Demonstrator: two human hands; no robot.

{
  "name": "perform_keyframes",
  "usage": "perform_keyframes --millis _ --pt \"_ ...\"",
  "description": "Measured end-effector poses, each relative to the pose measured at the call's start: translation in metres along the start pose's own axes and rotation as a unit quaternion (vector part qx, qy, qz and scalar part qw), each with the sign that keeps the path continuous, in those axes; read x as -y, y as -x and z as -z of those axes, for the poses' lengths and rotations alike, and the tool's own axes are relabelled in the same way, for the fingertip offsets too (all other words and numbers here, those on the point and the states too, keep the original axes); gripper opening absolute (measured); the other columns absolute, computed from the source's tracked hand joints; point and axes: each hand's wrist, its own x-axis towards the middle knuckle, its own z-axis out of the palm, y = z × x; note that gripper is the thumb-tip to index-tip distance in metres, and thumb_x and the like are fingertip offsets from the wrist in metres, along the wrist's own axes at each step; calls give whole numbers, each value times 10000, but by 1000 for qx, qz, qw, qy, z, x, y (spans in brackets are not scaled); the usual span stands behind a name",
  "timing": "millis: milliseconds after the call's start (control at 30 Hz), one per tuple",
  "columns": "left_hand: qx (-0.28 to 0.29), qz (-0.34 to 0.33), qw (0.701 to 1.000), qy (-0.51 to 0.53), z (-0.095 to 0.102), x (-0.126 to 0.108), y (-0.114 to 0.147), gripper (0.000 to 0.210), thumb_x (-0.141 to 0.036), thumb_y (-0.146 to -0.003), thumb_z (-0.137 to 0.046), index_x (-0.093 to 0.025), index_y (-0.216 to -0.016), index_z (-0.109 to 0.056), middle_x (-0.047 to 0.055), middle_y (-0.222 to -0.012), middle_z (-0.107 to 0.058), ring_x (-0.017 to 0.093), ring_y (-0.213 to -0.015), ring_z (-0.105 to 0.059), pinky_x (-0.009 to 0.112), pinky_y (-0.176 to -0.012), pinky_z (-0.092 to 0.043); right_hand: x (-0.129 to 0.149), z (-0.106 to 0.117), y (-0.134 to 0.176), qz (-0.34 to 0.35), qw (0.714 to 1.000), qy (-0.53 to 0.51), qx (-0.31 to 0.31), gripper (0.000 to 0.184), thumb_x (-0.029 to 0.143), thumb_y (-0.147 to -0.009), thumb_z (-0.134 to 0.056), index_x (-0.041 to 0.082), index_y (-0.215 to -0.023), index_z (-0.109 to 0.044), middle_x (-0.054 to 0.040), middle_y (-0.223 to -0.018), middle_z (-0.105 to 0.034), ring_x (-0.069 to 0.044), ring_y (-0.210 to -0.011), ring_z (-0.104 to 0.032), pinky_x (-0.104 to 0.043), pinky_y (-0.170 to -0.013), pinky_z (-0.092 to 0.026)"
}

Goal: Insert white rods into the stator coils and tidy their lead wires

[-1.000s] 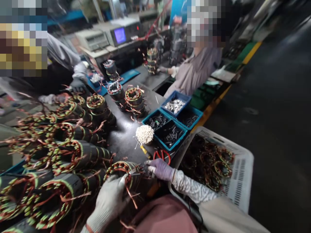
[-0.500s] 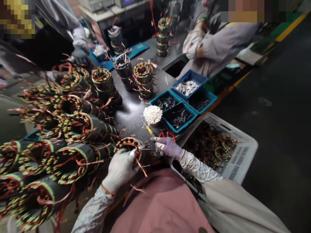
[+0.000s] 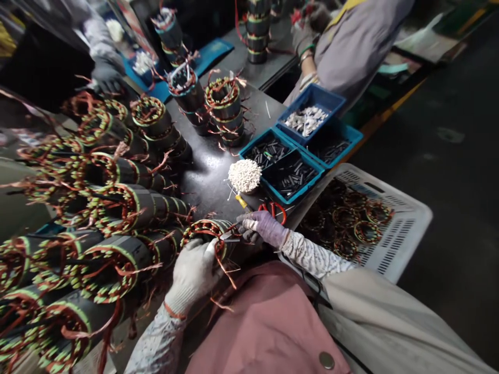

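Note:
My left hand point(image 3: 197, 267), in a white knit glove, is closed on the near rim of a motor stator point(image 3: 206, 227) with copper windings. Loose copper lead wires point(image 3: 226, 267) hang from that rim beside the thumb. My right hand point(image 3: 263, 226), in a purple and grey glove, grips a tool with slim metal blades point(image 3: 230, 236); its handle is hidden in the fingers. The blades are at the stator's right edge, close to the left thumb and wires. Red-handled scissors point(image 3: 275, 210) and a yellow-handled tool point(image 3: 241, 201) lie just beyond the right hand.
Many stators point(image 3: 117, 259) lie stacked at left; others stand upright point(image 3: 224, 104) behind. A heap of small white pieces point(image 3: 245, 175) sits mid-table. Blue bins point(image 3: 292, 197) hold black and white pieces. A white crate point(image 3: 413, 228) stands at right. Co-workers' gloved hands point(image 3: 107, 75) show at the back.
The view has shifted slightly. My right hand has moved a little left and down, bringing the blades slightly nearer the wires. The left hand keeps its hold; the co-worker's arm at back right has moved.

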Motion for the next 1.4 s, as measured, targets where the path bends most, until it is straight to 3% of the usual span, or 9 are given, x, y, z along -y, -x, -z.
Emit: perform_keyframes --millis 267,467,767,867,967,1100,1200,1267,1400 --pt "4 5 1000 6 0 0 0 496 -383 -756 -574 -143 -1190 -563 109 -878 -718 257 -805 -671 431 -902 -464 2 -2 -1 -21 999 29 0 54 145 -797 -614 125 -833 -648 -3 -598 -647 -73 -426 -571 -139 -332 -416" --pt "14 3 1000 7 0 1 -1 494 -383 -758 -579 -163 -1200 -558 105 -915 -719 251 -828 -669 425 -913 -455 11 7 -8 74 986 145 -15 74 106 -725 -666 122 -796 -675 -4 -584 -656 -89 -409 -579 -156 -346 -435" --pt "21 5 1000 20 1 0 -1 498 -362 -750 -589 -160 -1204 -560 96 -893 -717 248 -824 -666 426 -919 -446 -3 8 -8 -27 998 17 54 91 187 -777 -645 120 -839 -644 -22 -615 -653 -57 -406 -532 -119 -307 -355" --pt "20 3 1000 15 1 0 -2 512 -357 -747 -596 -152 -1214 -554 99 -888 -715 246 -820 -663 415 -906 -447 -5 7 -9 -24 997 35 69 138 226 -797 -614 123 -881 -650 -39 -656 -664 -62 -423 -536 -130 -321 -351" --pt "21 3 1000 9 1 0 -3 494 -357 -744 -600 -151 -1192 -569 96 -898 -715 249 -830 -660 409 -903 -446 -1 7 -13 65 983 166 37 161 206 -793 -589 142 -918 -668 -50 -738 -694 -108 -530 -614 -201 -446 -479" --pt "19 0 1000 4 1 0 -3 484 -362 -737 -606 -160 -1176 -577 92 -903 -718 253 -832 -660 403 -880 -456 13 8 -13 227 901 367 45 96 152 -723 -648 165 -797 -707 -52 -843 -719 -187 -852 -668 -303 -788 -533" --pt "11 -3 1000 2 1 0 -3 484 -360 -738 -604 -155 -1175 -577 87 -868 -719 247 -802 -662 404 -878 -458 20 13 -7 131 938 313 71 146 154 -752 -620 156 -881 -687 -30 -752 -708 -150 -640 -669 -261 -586 -554" --pt "7 -5 1000 2 1 0 -3 474 -359 -740 -603 -157 -1168 -580 81 -851 -720 242 -779 -662 404 -872 -461 20 15 -3 47 972 225 41 157 143 -778 -592 138 -922 -656 -23 -690 -691 -117 -481 -621 -209 -413 -497" --pt "1 -6 1000 -2 0 -1 -3 481 -385 -743 -603 -158 -1166 -578 85 -850 -719 244 -772 -658 402 -848 -467 13 11 -3 -22 994 103 9 64 155 -789 -625 117 -841 -626 -22 -627 -663 -88 -415 -576 -155 -319 -425"
